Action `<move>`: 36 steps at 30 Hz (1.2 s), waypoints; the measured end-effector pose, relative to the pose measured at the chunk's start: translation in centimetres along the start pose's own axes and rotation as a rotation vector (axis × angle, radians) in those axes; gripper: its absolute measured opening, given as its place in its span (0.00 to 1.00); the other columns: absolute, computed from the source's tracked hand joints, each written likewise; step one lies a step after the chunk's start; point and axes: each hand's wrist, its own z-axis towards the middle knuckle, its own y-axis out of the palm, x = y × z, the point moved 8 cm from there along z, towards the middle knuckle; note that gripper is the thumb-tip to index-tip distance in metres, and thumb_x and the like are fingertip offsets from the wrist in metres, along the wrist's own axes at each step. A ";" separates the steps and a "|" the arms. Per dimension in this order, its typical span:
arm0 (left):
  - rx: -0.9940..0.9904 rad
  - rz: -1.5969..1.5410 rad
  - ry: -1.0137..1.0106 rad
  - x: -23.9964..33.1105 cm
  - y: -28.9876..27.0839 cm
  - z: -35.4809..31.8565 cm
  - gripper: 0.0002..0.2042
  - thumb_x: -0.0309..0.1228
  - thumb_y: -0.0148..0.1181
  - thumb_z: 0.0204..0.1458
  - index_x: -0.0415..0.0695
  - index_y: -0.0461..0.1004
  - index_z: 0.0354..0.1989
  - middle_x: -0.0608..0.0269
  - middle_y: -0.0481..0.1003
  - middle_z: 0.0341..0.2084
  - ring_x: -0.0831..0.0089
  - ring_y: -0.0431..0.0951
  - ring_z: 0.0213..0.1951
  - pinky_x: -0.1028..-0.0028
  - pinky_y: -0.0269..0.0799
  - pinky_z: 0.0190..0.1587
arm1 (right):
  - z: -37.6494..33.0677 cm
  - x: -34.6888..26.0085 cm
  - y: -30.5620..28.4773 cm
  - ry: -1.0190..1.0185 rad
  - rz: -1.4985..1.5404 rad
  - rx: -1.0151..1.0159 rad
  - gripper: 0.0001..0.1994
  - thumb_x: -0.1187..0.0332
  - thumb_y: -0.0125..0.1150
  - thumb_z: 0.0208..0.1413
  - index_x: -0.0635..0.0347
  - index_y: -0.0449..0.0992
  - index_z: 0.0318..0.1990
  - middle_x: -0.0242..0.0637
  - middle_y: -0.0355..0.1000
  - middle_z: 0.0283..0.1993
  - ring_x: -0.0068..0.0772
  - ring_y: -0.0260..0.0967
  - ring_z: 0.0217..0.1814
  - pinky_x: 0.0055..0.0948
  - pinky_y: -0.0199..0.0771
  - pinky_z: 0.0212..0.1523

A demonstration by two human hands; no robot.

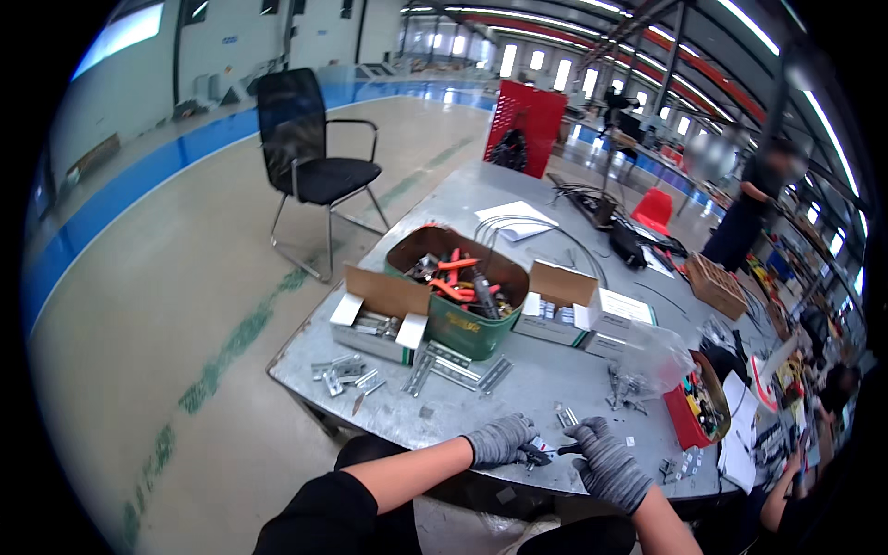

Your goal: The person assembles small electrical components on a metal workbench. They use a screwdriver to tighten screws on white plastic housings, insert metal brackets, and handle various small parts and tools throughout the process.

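Observation:
At the table's near edge my left hand, in a grey striped knit glove, is closed around a small dark part. A little to its right, my right hand, gloved alike, grips a thin dark-handled tool that points toward the left hand; its exact kind is too small to tell. Small pale and metal bits lie between and around the hands. Just beyond them is a small metal piece. Farther left lie slotted metal rail pieces and a group of small metal brackets.
Behind stand an open carton of metal parts, a green bin with orange-handled pliers, and an open white carton. A red bin, plastic bag and papers are rightward. A black chair and other people are beyond.

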 end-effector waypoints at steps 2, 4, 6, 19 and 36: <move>0.021 -0.008 0.011 0.1 -0.6 -0.7 0.20 0.36 0.68 0.44 0.40 0.73 0.44 0.50 0.72 0.40 0.52 0.71 0.47 0.60 0.67 0.52 | -0.9 1.4 1.7 0.076 -0.068 -0.068 0.16 0.73 0.59 0.51 0.58 0.72 0.49 0.48 0.68 0.42 0.57 0.70 0.39 0.43 0.73 0.42; 0.036 -0.014 0.048 0.4 -0.4 0.2 0.20 0.37 0.67 0.46 0.40 0.73 0.45 0.50 0.72 0.40 0.53 0.71 0.47 0.60 0.66 0.53 | -1.5 3.4 2.1 0.223 -0.123 -0.126 0.16 0.68 0.60 0.52 0.59 0.72 0.49 0.48 0.69 0.43 0.56 0.71 0.40 0.43 0.73 0.43; 0.055 -0.010 0.066 1.2 -0.5 0.7 0.20 0.37 0.66 0.46 0.41 0.73 0.45 0.51 0.72 0.40 0.53 0.71 0.47 0.59 0.66 0.52 | -2.1 4.2 1.7 0.222 -0.124 -0.132 0.17 0.68 0.59 0.53 0.58 0.71 0.51 0.48 0.69 0.45 0.56 0.71 0.40 0.44 0.73 0.42; 0.018 0.029 0.046 1.4 0.0 0.8 0.17 0.42 0.66 0.47 0.43 0.76 0.39 0.51 0.75 0.37 0.53 0.73 0.45 0.59 0.67 0.51 | -1.0 2.5 1.1 0.047 -0.193 -0.221 0.23 0.59 0.56 0.56 0.53 0.64 0.58 0.47 0.66 0.53 0.56 0.71 0.49 0.49 0.71 0.48; 0.094 0.005 0.032 0.9 -1.3 -0.1 0.20 0.45 0.66 0.45 0.40 0.75 0.35 0.46 0.74 0.34 0.49 0.74 0.41 0.58 0.68 0.48 | 0.0 2.4 0.7 0.093 -0.166 -0.178 0.23 0.61 0.61 0.54 0.56 0.66 0.57 0.50 0.72 0.49 0.54 0.72 0.48 0.45 0.72 0.46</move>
